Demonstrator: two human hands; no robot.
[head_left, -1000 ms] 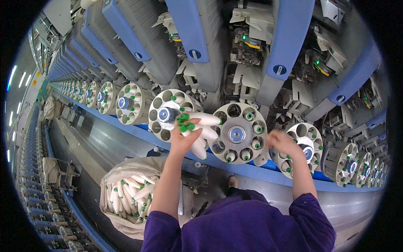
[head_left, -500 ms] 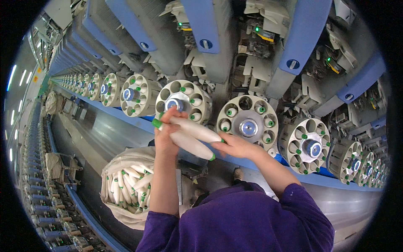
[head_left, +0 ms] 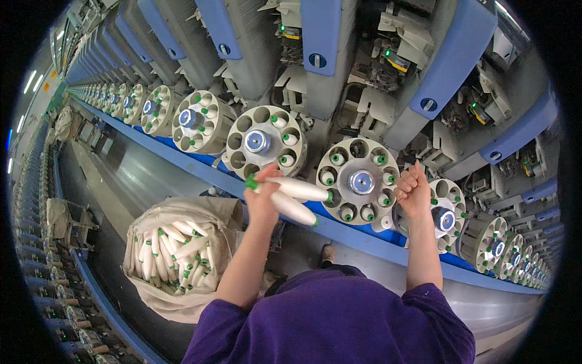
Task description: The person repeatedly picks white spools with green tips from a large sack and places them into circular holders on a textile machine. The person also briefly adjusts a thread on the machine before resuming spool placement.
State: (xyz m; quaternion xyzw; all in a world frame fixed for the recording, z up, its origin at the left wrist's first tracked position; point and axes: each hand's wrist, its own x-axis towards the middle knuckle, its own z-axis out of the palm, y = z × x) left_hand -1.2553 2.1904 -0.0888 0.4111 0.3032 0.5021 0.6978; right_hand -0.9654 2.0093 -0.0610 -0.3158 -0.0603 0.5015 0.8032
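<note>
My left hand [head_left: 262, 199] is closed around the green-tipped ends of two white yarn bobbins, an upper bobbin [head_left: 305, 190] and a lower bobbin [head_left: 293, 209]. Their free ends point right, in front of a round magazine [head_left: 347, 195] with bobbins standing in several pockets. To the right of that magazine my right hand [head_left: 413, 193] is raised with its fingers curled together. Whether a thread is pinched in it is too fine to make out. Above my left hand, another magazine [head_left: 274, 145] has bobbins in its right-hand pockets and dark, unfilled pockets on the left.
A cloth sack [head_left: 136, 288] full of yarn bobbins [head_left: 176, 249] stands to my left. Along a blue rail [head_left: 291, 206] runs a long row of similar magazines. Behind them rise machine units with blue panels [head_left: 451, 57]. A second machine row [head_left: 36, 242] lines the far left.
My right hand has left the bobbins and risen to the right, its fingers now curled. My left hand has shifted right, keeping both bobbins. The view has moved slightly.
</note>
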